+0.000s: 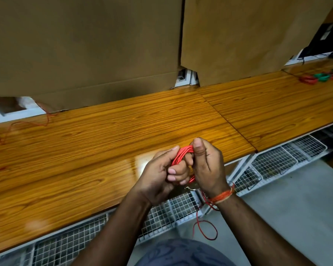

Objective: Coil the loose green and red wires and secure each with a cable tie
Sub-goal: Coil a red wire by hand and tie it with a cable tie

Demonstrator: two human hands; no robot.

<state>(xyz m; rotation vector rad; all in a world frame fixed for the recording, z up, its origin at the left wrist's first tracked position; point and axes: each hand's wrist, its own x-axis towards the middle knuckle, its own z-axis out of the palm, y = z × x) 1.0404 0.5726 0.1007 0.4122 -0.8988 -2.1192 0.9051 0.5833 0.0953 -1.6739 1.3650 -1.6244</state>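
A red wire coil (pixel 182 154) is held over the front edge of the wooden bench (pixel 104 135). My left hand (pixel 160 179) wraps its fingers through the coil from the left. My right hand (pixel 208 166) pinches the coil's top with the thumb. A loose tail of the red wire (pixel 206 230) hangs below my right wrist and loops down toward the floor. A small metal-looking end shows just under my hands; what it is I cannot tell. Far right on the bench lie finished red coils (pixel 309 79) and green coils (pixel 324 77).
A loose thin red wire (pixel 25 124) trails across the bench's left side. Brown cardboard sheets (pixel 85 48) stand along the back. White wire-mesh trays (pixel 273 164) run under the bench front. Dark equipment (pixel 325 39) sits at the far right.
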